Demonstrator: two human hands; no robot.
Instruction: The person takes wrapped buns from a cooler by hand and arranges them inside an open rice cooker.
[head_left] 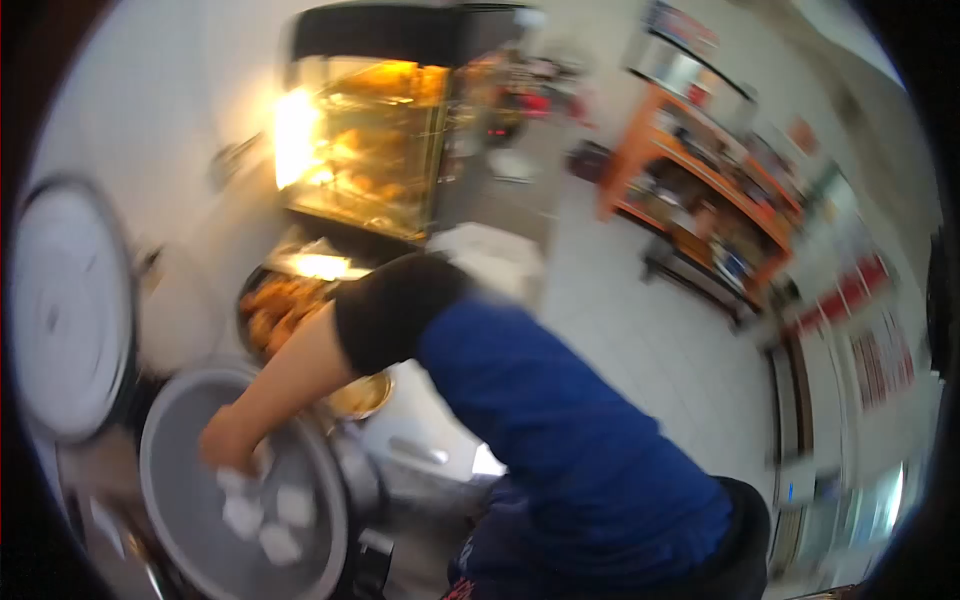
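Note:
My right hand (228,440) reaches down into a large grey tub (155,450), its fingers curled and blurred around a white piece (235,483). Several more white, roughly square pieces (294,506) lie on the bottom of the tub just below the hand. Their exact kind is too blurred to tell. A blue sleeve with a black lower part (400,300) covers the upper part of my right arm. My left hand is out of the picture.
A round white lid (70,310) stands left of the tub. Beyond my forearm are a tray of browned fried food (280,310), a metal bowl (362,395) and a lit glass display warmer (370,150). An orange shelf (700,170) stands across the tiled floor.

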